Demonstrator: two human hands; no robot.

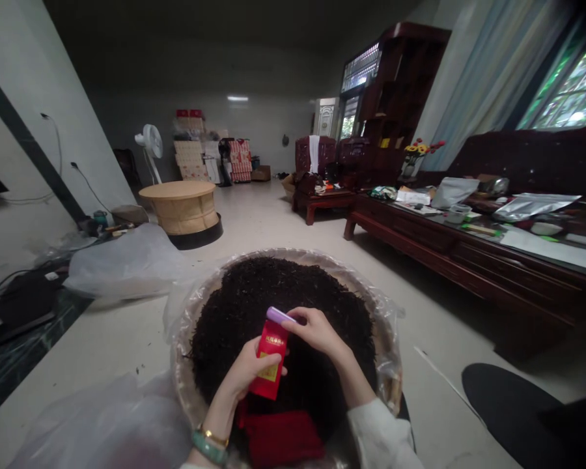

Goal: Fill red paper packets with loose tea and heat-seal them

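My left hand [258, 368] is wrapped around a narrow red tea packet [273, 332] with gold lettering and a yellow panel. The packet leans slightly above the basket. At its top edge lies a purple bar [277, 315], which looks like a bag clip; my right hand [315, 331] pinches its right end. Beneath both hands, dark dried tea leaves [264, 280] fill a large round basket [190, 384] lined with clear plastic. A stack of red packets [283, 440] lies at the near side of the basket, partly in shadow.
Clear plastic sheeting [127, 260] spreads on the floor at left. Beyond stand a round woven basket with a flat top [178, 190] and a white fan [150, 142]. A long dark wooden table [449, 241] runs along the right. A black round base [508, 410] sits at lower right.
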